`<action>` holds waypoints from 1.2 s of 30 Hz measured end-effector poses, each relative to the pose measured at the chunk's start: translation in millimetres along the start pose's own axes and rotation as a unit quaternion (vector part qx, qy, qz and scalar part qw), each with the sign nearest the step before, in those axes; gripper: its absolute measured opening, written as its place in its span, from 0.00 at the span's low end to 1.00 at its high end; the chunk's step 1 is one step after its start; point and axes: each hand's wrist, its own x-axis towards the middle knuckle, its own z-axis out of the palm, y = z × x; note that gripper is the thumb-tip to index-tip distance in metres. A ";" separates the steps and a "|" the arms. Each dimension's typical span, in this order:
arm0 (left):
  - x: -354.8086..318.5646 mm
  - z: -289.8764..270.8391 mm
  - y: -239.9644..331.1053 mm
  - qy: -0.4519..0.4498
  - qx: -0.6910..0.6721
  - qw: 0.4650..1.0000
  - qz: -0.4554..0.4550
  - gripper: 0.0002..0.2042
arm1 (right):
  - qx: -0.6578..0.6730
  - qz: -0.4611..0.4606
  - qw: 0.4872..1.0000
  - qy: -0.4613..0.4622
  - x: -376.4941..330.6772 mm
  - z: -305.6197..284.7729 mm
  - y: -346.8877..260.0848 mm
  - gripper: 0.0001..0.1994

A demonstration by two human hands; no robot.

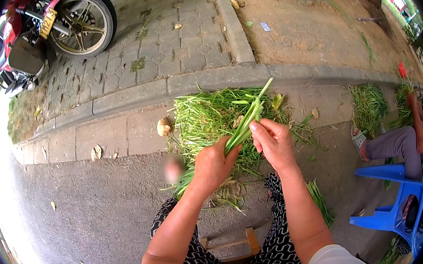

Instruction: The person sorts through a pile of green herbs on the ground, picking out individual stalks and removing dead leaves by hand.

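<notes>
My left hand (212,164) is wrapped round a bunch of green stalks (244,126), long and thin like chives, with the pale ends pointing up and to the right. The leafy ends trail out below my fist. At the upper part of the bunch, my right hand (275,143) is closed, thumb and forefinger pinching by the stalks; what exactly lies between those fingertips is hidden. Beneath both hands a loose heap of green stalks (197,119) spreads over the ground against the kerb. Beside my right forearm lies a smaller bundle of stalks (320,204).
A stone kerb (130,97) runs behind the heap. Right of me, a person (393,144) sits near a blue plastic chair (385,217) and another green pile (368,105). A red motorcycle (82,27) stands far left. A wooden stool (253,240) shows between my legs.
</notes>
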 end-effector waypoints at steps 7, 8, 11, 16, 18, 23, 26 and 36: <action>3.8 -20.4 24.0 -0.125 -0.314 0.935 -0.112 0.14 | 0.109 0.028 0.994 0.004 -0.1 -4.1 4.2 0.12; 3.8 -21.1 22.8 -0.135 -0.322 0.928 -0.130 0.14 | 0.129 0.035 0.991 0.007 0.1 -3.6 2.3 0.12; 3.4 -22.9 17.8 -0.152 -0.371 0.901 -0.168 0.16 | 0.181 0.049 0.982 0.032 1.3 -1.8 1.0 0.11; 4.9 -23.1 19.9 -0.136 -0.452 0.857 -0.206 0.16 | 0.194 0.053 0.978 0.045 2.1 -1.0 -1.1 0.11; 5.7 -22.5 20.2 -0.120 -0.464 0.850 -0.218 0.16 | 0.192 0.051 0.979 0.046 2.1 -1.6 -1.2 0.12; 6.3 -21.2 15.2 -0.076 -0.467 0.853 -0.218 0.16 | 0.185 0.030 0.981 0.054 1.4 -2.1 1.4 0.15; 7.9 -22.0 12.9 -0.043 -0.458 0.859 -0.226 0.15 | 0.206 0.009 0.975 0.078 2.1 -5.6 2.5 0.16; 12.0 -41.2 5.4 0.032 -0.491 0.842 -0.222 0.11 | 0.257 -0.019 0.946 0.199 8.4 -34.2 -6.5 0.13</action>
